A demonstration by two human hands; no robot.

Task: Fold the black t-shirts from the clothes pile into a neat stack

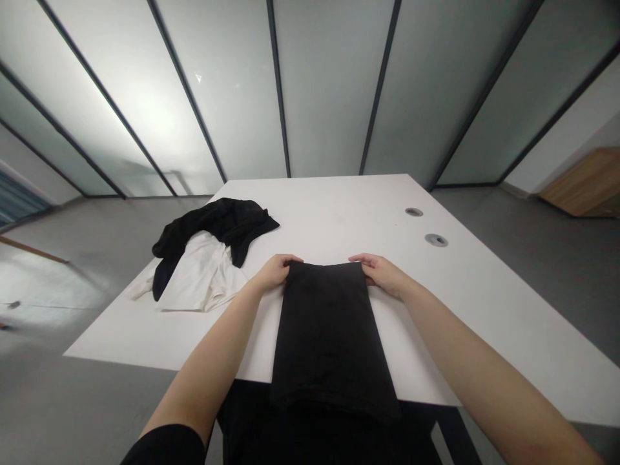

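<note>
A black garment [332,329], folded into a long flat panel, lies on the white table [339,219] in front of me. Its near end reaches past the table's front edge. My left hand [277,271] grips the far left corner, fingers curled over the edge. At the far right corner, my right hand [382,272] holds the same cloth between thumb and fingers. Between the two hands the far edge runs nearly straight, with a slight dip in the middle. Which kind of garment it is, I cannot tell.
To the left on the table lies a loose heap of a black garment [217,223] and a white garment [198,278]. Two round cable grommets [436,240] are set in the tabletop at the right. Frosted glass panels [329,84] stand behind the table.
</note>
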